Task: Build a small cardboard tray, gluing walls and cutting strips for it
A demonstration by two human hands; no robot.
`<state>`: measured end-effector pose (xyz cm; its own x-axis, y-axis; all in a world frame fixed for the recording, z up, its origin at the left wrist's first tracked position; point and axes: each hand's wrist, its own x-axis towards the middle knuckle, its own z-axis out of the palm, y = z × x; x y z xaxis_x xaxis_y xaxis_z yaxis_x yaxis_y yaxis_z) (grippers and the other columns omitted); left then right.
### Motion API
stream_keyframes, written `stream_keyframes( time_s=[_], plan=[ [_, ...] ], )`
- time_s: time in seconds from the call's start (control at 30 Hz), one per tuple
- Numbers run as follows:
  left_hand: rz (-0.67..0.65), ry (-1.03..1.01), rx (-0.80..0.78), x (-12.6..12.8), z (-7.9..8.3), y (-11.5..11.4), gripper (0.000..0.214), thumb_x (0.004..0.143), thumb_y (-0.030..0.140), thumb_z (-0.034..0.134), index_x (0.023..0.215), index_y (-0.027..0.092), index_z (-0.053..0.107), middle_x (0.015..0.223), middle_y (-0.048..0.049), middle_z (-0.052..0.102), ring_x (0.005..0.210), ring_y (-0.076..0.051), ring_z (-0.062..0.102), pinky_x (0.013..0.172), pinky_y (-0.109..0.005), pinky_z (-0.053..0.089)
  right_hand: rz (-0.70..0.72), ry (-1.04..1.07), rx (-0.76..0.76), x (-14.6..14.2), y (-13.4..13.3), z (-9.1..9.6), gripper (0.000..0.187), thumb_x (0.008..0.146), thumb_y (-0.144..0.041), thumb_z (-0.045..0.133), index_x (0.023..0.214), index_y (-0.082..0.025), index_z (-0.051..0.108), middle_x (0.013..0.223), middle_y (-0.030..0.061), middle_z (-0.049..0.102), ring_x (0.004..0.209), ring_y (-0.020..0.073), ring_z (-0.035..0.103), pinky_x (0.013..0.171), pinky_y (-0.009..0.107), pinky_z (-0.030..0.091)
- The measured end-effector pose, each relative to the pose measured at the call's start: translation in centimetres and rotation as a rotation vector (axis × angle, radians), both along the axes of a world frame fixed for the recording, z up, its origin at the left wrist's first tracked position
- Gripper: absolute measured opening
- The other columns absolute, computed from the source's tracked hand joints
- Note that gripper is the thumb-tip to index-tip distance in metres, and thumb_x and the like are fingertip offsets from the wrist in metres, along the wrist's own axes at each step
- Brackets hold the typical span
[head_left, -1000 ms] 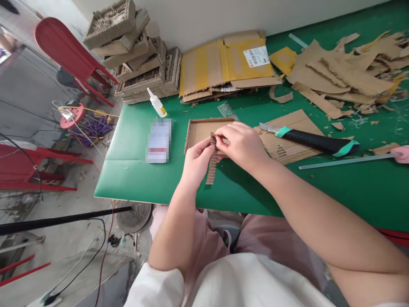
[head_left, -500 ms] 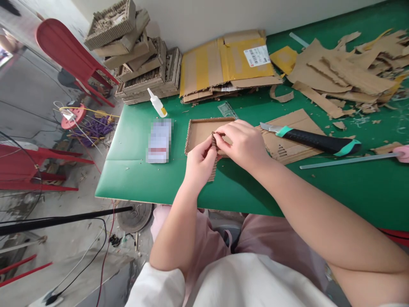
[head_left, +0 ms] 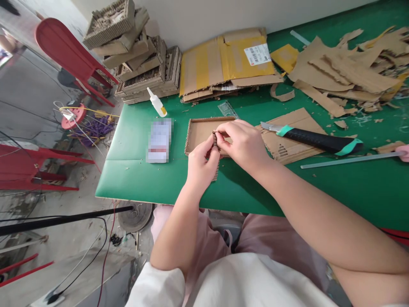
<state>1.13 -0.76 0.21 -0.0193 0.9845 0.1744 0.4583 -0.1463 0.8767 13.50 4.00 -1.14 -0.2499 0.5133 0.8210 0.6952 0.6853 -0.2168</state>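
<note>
Between my fingertips is a small strip of corrugated cardboard (head_left: pixel 215 139), pinched from both sides. My left hand (head_left: pixel 202 164) grips it from the left, thumb and fingers closed. From the right, my right hand (head_left: pixel 244 140) pinches its upper end. Just beyond the hands lies a shallow cardboard tray (head_left: pixel 200 133) with a low corrugated rim; my hands cover its near right part. A ridged cardboard piece (head_left: pixel 216 175) shows partly below my left hand. To the right, a utility knife (head_left: pixel 313 138) with its blade out rests across a flat cardboard sheet (head_left: pixel 297 121).
A glue bottle (head_left: pixel 157 103) and a blurred phone-like rectangle (head_left: pixel 159 140) are on the green table (head_left: pixel 128 179) to the left. Behind stand stacked cardboard trays (head_left: pixel 143 64) and a folded yellow-taped carton (head_left: pixel 220 59). Torn cardboard scraps (head_left: pixel 345 72) and a glue stick (head_left: pixel 351 160) lie right.
My left hand has shifted and turned slightly to the right around the cardboard strip. Both hands keep their pinch on it, and the other things stay in place.
</note>
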Motion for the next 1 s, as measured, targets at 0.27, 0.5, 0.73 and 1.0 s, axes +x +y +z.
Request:
stream_keyframes(
  time_s=[0.27, 0.5, 0.73, 1.0],
  plan=[
    [-0.001, -0.444, -0.097, -0.04, -0.33, 0.34, 0.029, 0.084, 0.033, 0.055, 0.107, 0.021, 0.069, 0.104, -0.0029, 0.071, 0.101, -0.018, 0.064, 0.084, -0.028, 0.053, 0.064, -0.019, -0.090, -0.24, -0.37, 0.09, 0.016, 0.089, -0.017, 0.044, 0.076, -0.020, 0.053, 0.068, 0.0040, 0.063, 0.068, 0.0171, 0.057, 0.063, 0.029, 0.046],
    [-0.004, -0.629, -0.179, -0.25, -0.43, 0.51, 0.034, 0.079, 0.040, 0.064, 0.107, 0.022, 0.069, 0.114, -0.0057, 0.070, 0.110, -0.021, 0.063, 0.090, -0.032, 0.053, 0.112, 0.114, -0.284, -0.22, -0.67, 0.42, 0.010, 0.085, -0.019, 0.046, 0.078, -0.021, 0.053, 0.076, 0.0034, 0.066, 0.074, 0.0169, 0.061, 0.068, 0.030, 0.047],
    [-0.044, -0.713, -0.235, -0.36, 0.04, 0.43, 0.037, 0.078, 0.041, 0.066, 0.109, 0.021, 0.068, 0.106, -0.0056, 0.072, 0.096, -0.019, 0.068, 0.080, -0.030, 0.057, 0.131, 0.229, -0.317, -0.32, -0.72, 0.55, 0.009, 0.082, -0.017, 0.050, 0.078, -0.020, 0.057, 0.074, 0.0018, 0.067, 0.069, 0.0141, 0.062, 0.064, 0.027, 0.047],
    [-0.061, -0.693, -0.216, -0.27, -0.11, 0.43, 0.033, 0.080, 0.041, 0.063, 0.108, 0.024, 0.069, 0.108, -0.0043, 0.072, 0.100, -0.019, 0.067, 0.083, -0.032, 0.057, 0.113, 0.233, -0.337, -0.30, -0.77, 0.64, 0.009, 0.082, -0.019, 0.050, 0.078, -0.021, 0.058, 0.075, 0.0014, 0.068, 0.068, 0.0141, 0.062, 0.062, 0.027, 0.047]
  ],
)
